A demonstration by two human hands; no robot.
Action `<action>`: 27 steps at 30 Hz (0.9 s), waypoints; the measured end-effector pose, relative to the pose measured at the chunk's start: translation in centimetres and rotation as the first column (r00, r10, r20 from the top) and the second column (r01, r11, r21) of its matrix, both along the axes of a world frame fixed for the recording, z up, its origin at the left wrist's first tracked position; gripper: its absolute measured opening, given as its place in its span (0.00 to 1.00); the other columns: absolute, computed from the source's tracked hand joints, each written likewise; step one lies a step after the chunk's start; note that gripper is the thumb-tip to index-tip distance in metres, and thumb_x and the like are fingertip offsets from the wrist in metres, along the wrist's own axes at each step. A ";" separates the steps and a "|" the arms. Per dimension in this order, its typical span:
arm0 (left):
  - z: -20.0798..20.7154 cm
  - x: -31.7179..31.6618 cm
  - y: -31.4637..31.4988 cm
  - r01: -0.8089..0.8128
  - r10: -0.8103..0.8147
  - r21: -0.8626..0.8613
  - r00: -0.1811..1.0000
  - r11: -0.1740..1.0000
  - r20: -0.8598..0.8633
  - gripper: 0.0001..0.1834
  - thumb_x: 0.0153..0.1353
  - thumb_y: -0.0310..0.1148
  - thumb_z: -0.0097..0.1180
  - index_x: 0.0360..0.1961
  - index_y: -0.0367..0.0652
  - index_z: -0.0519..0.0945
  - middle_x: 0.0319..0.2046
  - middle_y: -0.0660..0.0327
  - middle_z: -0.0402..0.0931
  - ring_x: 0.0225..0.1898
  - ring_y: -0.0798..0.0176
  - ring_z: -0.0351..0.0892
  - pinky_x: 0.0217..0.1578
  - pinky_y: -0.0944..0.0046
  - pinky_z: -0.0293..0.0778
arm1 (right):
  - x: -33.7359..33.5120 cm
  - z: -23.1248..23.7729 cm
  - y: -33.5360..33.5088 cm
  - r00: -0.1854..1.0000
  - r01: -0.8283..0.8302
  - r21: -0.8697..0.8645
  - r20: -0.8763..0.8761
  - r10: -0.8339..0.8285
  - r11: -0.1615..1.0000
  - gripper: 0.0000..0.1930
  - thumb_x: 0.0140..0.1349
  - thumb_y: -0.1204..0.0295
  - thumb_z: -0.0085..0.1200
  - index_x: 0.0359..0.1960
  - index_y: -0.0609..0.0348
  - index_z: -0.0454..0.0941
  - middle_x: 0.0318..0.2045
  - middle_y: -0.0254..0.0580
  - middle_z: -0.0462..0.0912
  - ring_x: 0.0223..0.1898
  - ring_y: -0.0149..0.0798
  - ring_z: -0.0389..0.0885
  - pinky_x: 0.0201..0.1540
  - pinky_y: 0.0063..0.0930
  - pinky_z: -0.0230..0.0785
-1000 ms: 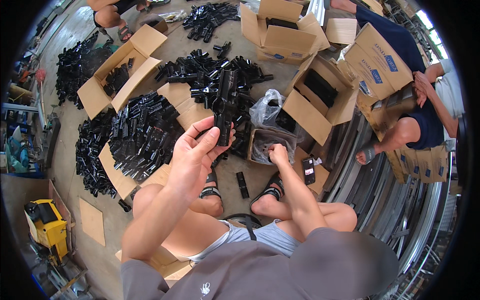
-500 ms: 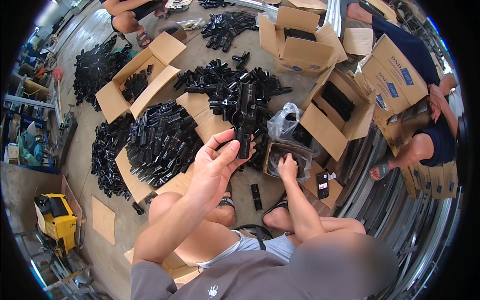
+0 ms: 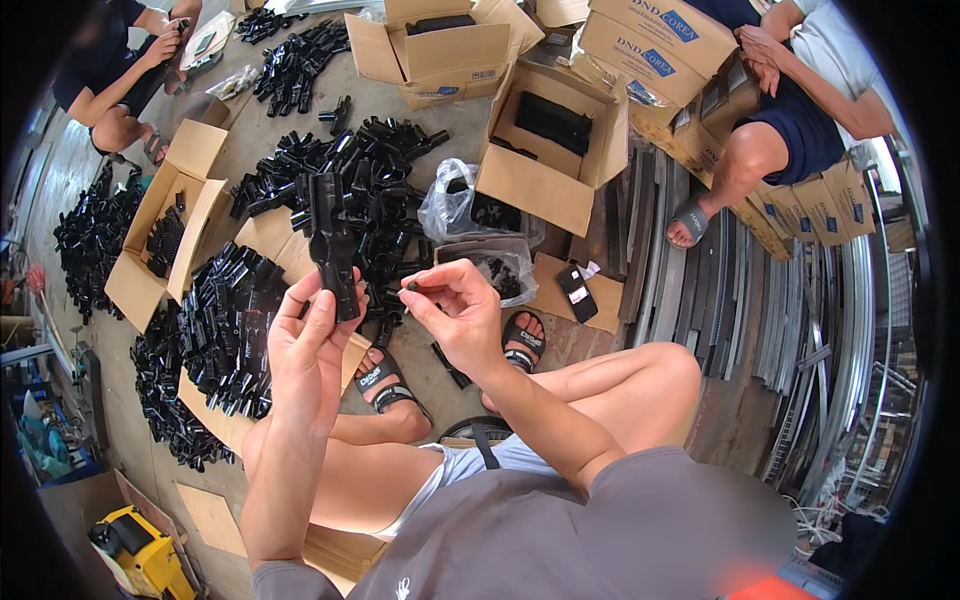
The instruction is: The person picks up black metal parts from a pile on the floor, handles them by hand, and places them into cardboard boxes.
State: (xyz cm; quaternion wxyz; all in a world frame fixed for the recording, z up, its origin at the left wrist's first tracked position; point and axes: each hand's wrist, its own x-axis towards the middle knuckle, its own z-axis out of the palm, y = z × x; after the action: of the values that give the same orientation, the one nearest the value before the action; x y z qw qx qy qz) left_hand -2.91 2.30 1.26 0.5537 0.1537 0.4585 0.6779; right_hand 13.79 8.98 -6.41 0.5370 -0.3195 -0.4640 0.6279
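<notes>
Small black screw could slip from the fingertips

Left hand (image 3: 305,345) clasps the black plastic fitting (image 3: 333,243) upright at chest height; right hand (image 3: 455,315) pinches a small black screw (image 3: 418,287) just beside it, and a fumble risks dropping it among the heaped black parts (image 3: 215,335) below

Open brown cardboard boxes (image 3: 545,150) ring the floor, some with blue-and-white labels (image 3: 652,42). A clear plastic bag (image 3: 455,205) sits centre; a dark phone (image 3: 574,293) lies beside it.
</notes>
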 end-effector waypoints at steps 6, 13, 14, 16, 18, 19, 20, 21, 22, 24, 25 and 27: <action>-0.2 0.3 -0.7 0.021 -0.021 -0.025 1.000 0.999 -0.004 0.22 0.73 0.28 0.60 0.63 0.34 0.70 0.56 0.48 0.82 0.54 0.59 0.85 0.56 0.61 0.81 | -0.8 3.2 -0.3 0.989 0.012 0.084 0.148 -0.024 0.996 0.11 0.61 0.80 0.70 0.45 0.65 0.84 0.40 0.41 0.89 0.41 0.29 0.88 0.46 0.24 0.82; 0.0 1.0 -0.6 0.041 -0.038 0.052 0.998 0.998 -0.050 0.22 0.70 0.26 0.64 0.62 0.33 0.74 0.53 0.52 0.85 0.52 0.67 0.84 0.56 0.66 0.79 | -1.3 4.6 -0.2 0.969 -0.019 0.078 0.249 -0.001 0.997 0.10 0.61 0.81 0.70 0.43 0.67 0.87 0.37 0.41 0.91 0.37 0.27 0.88 0.42 0.21 0.80; 0.0 1.0 -0.6 0.034 -0.031 0.059 0.998 0.998 -0.058 0.22 0.70 0.25 0.64 0.62 0.33 0.74 0.53 0.52 0.85 0.52 0.67 0.84 0.56 0.66 0.79 | -1.5 4.8 -0.1 0.971 -0.026 0.083 0.237 0.006 0.996 0.09 0.61 0.82 0.69 0.43 0.67 0.87 0.37 0.41 0.91 0.38 0.28 0.89 0.43 0.20 0.80; 0.2 0.9 -0.7 0.024 -0.019 0.073 0.997 0.997 -0.075 0.22 0.70 0.25 0.64 0.61 0.33 0.74 0.54 0.52 0.85 0.52 0.67 0.84 0.57 0.66 0.79 | -1.6 5.1 0.1 0.978 -0.039 0.095 0.207 0.018 0.995 0.09 0.61 0.83 0.69 0.44 0.67 0.87 0.37 0.41 0.91 0.38 0.28 0.89 0.43 0.20 0.80; 0.3 1.0 -0.7 0.021 -0.014 0.072 0.995 0.997 -0.098 0.21 0.69 0.24 0.65 0.61 0.33 0.74 0.54 0.51 0.85 0.52 0.68 0.84 0.57 0.66 0.79 | -1.7 5.4 0.1 0.985 -0.053 0.107 0.171 0.035 0.993 0.09 0.62 0.84 0.68 0.44 0.68 0.87 0.38 0.42 0.91 0.39 0.29 0.89 0.43 0.20 0.81; 0.3 1.0 -0.8 0.020 -0.012 0.071 0.994 0.997 -0.110 0.21 0.69 0.24 0.65 0.61 0.34 0.74 0.54 0.51 0.85 0.52 0.68 0.84 0.57 0.66 0.79 | -1.8 5.4 0.1 0.985 -0.053 0.102 0.170 0.035 0.993 0.09 0.62 0.84 0.67 0.44 0.68 0.87 0.38 0.42 0.91 0.39 0.30 0.89 0.44 0.20 0.81; 0.4 1.0 -0.8 0.022 -0.014 0.067 0.993 0.997 -0.119 0.21 0.69 0.24 0.64 0.61 0.34 0.74 0.54 0.51 0.85 0.52 0.68 0.84 0.56 0.66 0.79 | -1.8 5.5 0.0 0.985 -0.052 0.096 0.171 0.035 0.994 0.09 0.62 0.85 0.67 0.44 0.69 0.86 0.38 0.43 0.90 0.39 0.30 0.89 0.44 0.21 0.81; 0.4 1.0 -0.8 0.024 -0.015 0.064 0.992 0.998 -0.128 0.21 0.69 0.24 0.64 0.61 0.34 0.74 0.54 0.51 0.85 0.52 0.68 0.84 0.56 0.66 0.79 | -1.8 5.5 0.0 0.985 -0.051 0.091 0.172 0.035 0.995 0.09 0.62 0.85 0.67 0.44 0.69 0.86 0.38 0.43 0.90 0.40 0.30 0.89 0.44 0.21 0.81; 0.4 1.0 -0.8 0.026 -0.017 0.060 0.990 0.998 -0.137 0.21 0.70 0.24 0.64 0.61 0.35 0.74 0.54 0.51 0.85 0.52 0.68 0.84 0.56 0.66 0.79 | -1.8 5.5 0.0 0.986 -0.044 0.081 0.165 0.030 0.996 0.09 0.62 0.86 0.67 0.44 0.69 0.86 0.38 0.43 0.90 0.40 0.31 0.89 0.45 0.21 0.81; 0.7 1.1 -0.9 0.018 -0.010 0.058 0.990 0.998 -0.140 0.20 0.70 0.23 0.64 0.60 0.35 0.74 0.54 0.51 0.85 0.52 0.68 0.84 0.56 0.67 0.79 | -1.9 5.4 -0.2 0.989 -0.034 0.061 0.148 0.025 0.998 0.09 0.62 0.86 0.67 0.44 0.70 0.86 0.39 0.44 0.90 0.40 0.31 0.89 0.45 0.21 0.82; 0.9 1.2 -1.0 0.014 -0.006 0.057 0.990 0.998 -0.141 0.20 0.70 0.23 0.64 0.60 0.35 0.74 0.54 0.51 0.85 0.53 0.68 0.84 0.56 0.67 0.79 | -2.0 5.5 -0.2 0.988 -0.040 0.051 0.149 0.032 0.998 0.09 0.61 0.86 0.67 0.44 0.70 0.86 0.39 0.44 0.90 0.40 0.31 0.89 0.45 0.21 0.82; 1.0 1.1 -1.1 0.011 -0.003 0.053 0.988 0.999 -0.153 0.20 0.70 0.23 0.63 0.60 0.35 0.74 0.54 0.51 0.85 0.53 0.68 0.83 0.56 0.67 0.79 | -2.0 5.5 -0.3 0.987 -0.051 0.031 0.153 0.046 0.998 0.09 0.61 0.86 0.67 0.44 0.70 0.86 0.38 0.43 0.90 0.40 0.31 0.89 0.46 0.21 0.82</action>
State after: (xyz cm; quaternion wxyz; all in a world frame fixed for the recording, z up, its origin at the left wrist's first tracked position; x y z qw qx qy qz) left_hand -1.78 1.23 2.25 0.5150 0.2217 0.4807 0.6742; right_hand 11.77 8.66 -0.88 0.4900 -0.3459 -0.5220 0.6065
